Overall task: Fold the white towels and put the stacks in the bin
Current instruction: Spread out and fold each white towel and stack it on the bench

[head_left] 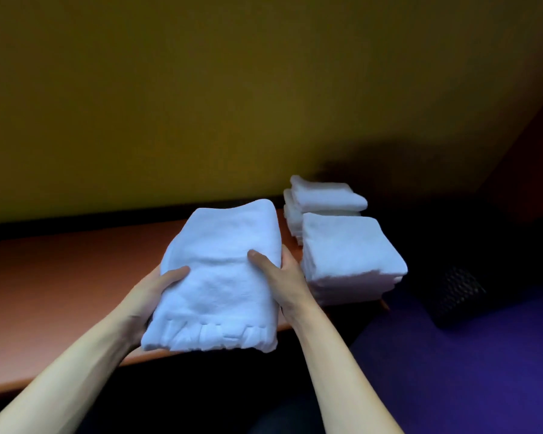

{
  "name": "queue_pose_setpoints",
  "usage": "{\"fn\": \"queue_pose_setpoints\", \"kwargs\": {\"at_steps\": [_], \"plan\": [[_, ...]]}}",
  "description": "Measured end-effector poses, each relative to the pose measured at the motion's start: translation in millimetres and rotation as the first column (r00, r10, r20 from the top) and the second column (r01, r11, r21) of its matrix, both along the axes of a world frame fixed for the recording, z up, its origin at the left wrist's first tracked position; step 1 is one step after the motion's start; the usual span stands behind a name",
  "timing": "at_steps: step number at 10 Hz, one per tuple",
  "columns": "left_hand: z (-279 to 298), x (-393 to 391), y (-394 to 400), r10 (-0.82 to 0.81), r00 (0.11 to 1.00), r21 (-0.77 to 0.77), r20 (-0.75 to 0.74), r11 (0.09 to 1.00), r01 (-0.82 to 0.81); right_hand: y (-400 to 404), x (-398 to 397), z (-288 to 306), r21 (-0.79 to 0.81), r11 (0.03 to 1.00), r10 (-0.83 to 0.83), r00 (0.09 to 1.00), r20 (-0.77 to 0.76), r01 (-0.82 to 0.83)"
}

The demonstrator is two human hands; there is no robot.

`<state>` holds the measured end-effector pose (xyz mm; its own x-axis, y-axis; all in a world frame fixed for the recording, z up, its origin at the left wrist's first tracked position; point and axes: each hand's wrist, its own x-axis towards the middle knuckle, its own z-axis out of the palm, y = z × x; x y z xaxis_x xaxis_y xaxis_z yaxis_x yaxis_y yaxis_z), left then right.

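Both bare forearms reach forward from the lower edge. The left hand (157, 285) and right hand (278, 266) grasp a stack of folded white towels (221, 277) from either side — thumbs on top, fingers hidden beneath — holding it above the near edge of the orange-brown table (60, 283). Just right of it, a second folded stack (347, 255) rests at the table's right end; behind that sits a third stack (323, 195) against the yellow wall (201, 89). Farther right, on the purple floor (467, 371), stands a dark mesh bin (455, 292) — dim, contents indiscernible.

Yellow wall (201, 89), seemingly purple floor (467, 371)
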<state>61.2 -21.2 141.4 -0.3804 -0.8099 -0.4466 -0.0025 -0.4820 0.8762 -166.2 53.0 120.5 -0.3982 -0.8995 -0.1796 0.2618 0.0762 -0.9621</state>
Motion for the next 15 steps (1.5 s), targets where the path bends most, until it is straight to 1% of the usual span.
{"fn": "queue_pose_setpoints", "kwargs": {"at_steps": [1, 2, 3, 4, 5, 6, 7, 8, 9, 10, 11, 12, 13, 14, 15], "plan": [[33.2, -22.4, 6.2, -0.059, 0.998, -0.093, 0.018, 0.994, 0.060, 3.3, -16.6, 19.0, -0.025, 0.998, -0.051, 0.999, -0.016, 0.050], [52.5, -44.2, 1.7, -0.136, 0.990, -0.168, 0.045, 0.976, 0.142, 0.8, -39.0, 42.5, -0.035, 0.993, -0.109, 0.994, -0.004, 0.109], [80.0, -81.8, -29.9, -0.234, 0.972, -0.249, 0.008, 0.941, 0.228, -21.3, -76.3, 63.2, -0.046, 0.984, -0.172, 0.985, 0.022, 0.173], [87.7, -129.7, -94.7, -0.318, 0.934, -0.299, 0.166, 0.886, 0.355, -57.0, -132.9, 75.4, -0.011, 0.973, -0.231, 0.973, 0.005, 0.231], [92.5, -195.4, -172.5, -0.385, 0.838, -0.320, 0.388, 0.796, 0.514, -103.5, -194.2, 72.6, 0.018, 0.964, -0.265, 0.964, -0.030, 0.266], [97.4, -264.9, -239.5, -0.422, 0.651, -0.250, 0.630, 0.684, 0.685, -143.3, -245.8, 63.3, 0.056, 0.948, -0.311, 0.949, -0.054, 0.313], [103.5, -323.8, -278.6, -0.451, 0.505, -0.154, 0.736, 0.614, 0.774, -170.0, -280.1, 54.0, 0.126, 0.920, -0.361, 0.927, -0.101, 0.372], [112.5, -382.8, -297.7, -0.339, 0.415, -0.199, 0.844, 0.521, 0.830, -177.2, -301.1, 48.4, 0.176, 0.871, -0.454, 0.888, -0.072, 0.460], [106.9, -432.6, -307.0, -0.230, 0.349, -0.246, 0.909, 0.380, 0.891, -171.9, -320.6, 44.3, 0.205, 0.826, -0.523, 0.850, -0.065, 0.524], [74.9, -461.4, -300.5, -0.114, 0.265, -0.233, 0.957, 0.241, 0.942, -160.9, -339.1, 28.5, 0.290, 0.766, -0.457, 0.804, -0.381, 0.573], [19.5, -454.6, -257.6, 0.055, 0.137, -0.141, 0.989, 0.065, 0.988, -147.1, -342.9, -5.2, 0.457, 0.724, -0.218, 0.800, -0.558, 0.516], [-23.5, -425.4, -207.2, 0.018, 0.086, -0.087, 0.996, 0.050, 0.995, -134.4, -339.7, -27.4, 0.524, 0.717, -0.201, 0.857, -0.475, 0.459], [-41.6, -412.0, -193.7, -0.001, 0.097, -0.096, 0.995, 0.133, 0.987, -124.5, -338.7, -30.5, 0.531, 0.732, -0.165, 0.867, -0.470, 0.427], [-38.2, -414.3, -192.2, -0.012, 0.096, -0.093, 0.995, 0.140, 0.986, -117.3, -338.1, -23.4, 0.534, 0.740, -0.131, 0.866, -0.483, 0.410], [-31.4, -414.9, -193.3, -0.021, 0.100, -0.095, 0.995, 0.160, 0.983, -99.6, -337.3, -10.7, 0.510, 0.723, -0.142, 0.822, -0.552, 0.467]]}}
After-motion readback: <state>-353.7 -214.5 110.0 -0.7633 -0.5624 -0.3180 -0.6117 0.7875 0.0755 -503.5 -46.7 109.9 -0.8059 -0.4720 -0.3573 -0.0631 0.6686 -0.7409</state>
